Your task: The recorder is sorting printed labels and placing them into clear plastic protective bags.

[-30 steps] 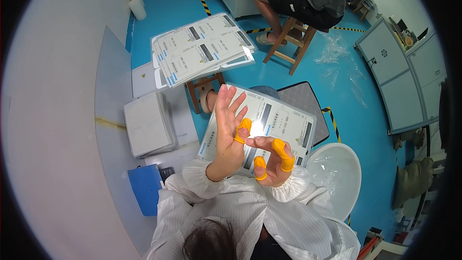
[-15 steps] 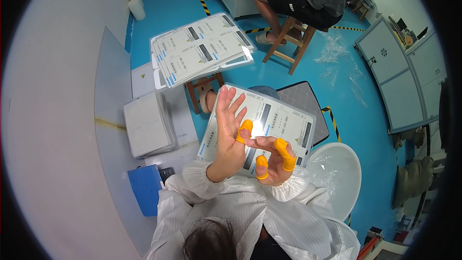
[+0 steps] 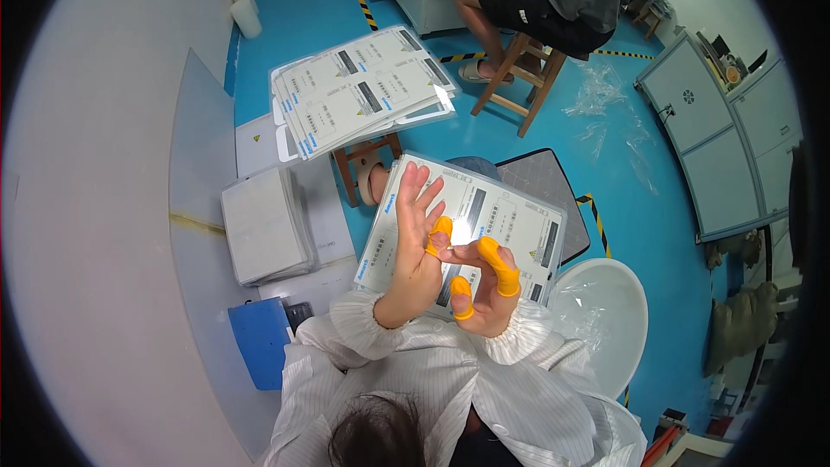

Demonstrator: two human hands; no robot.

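My left hand [image 3: 417,255] is raised over the stack of printed sheets [image 3: 529,223] on my lap. Its fingers stretch upward, apart, and a yellow finger cot [image 3: 440,234] covers the thumb. My right hand [image 3: 489,298] is close beside it, with a fingertip touching the left thumb near the lower edge of that cot. Two more yellow cots cover the right index finger [image 3: 499,264] and right thumb [image 3: 462,298]. The right fingers are bent, with a gap between them and the thumb. Neither hand holds a sheet.
Another pile of printed sheets [image 3: 346,91] rests on a wooden stool ahead. Whitish sheets [image 3: 264,225] and a blue box [image 3: 258,342] stand at left. A white tub [image 3: 635,311] with clear film is at right. A person [image 3: 553,17] sits on a stool beyond.
My left hand has shifted slightly to the right. The right thumb and index finger have moved a little left, and the right fingertip still touches the left thumb.
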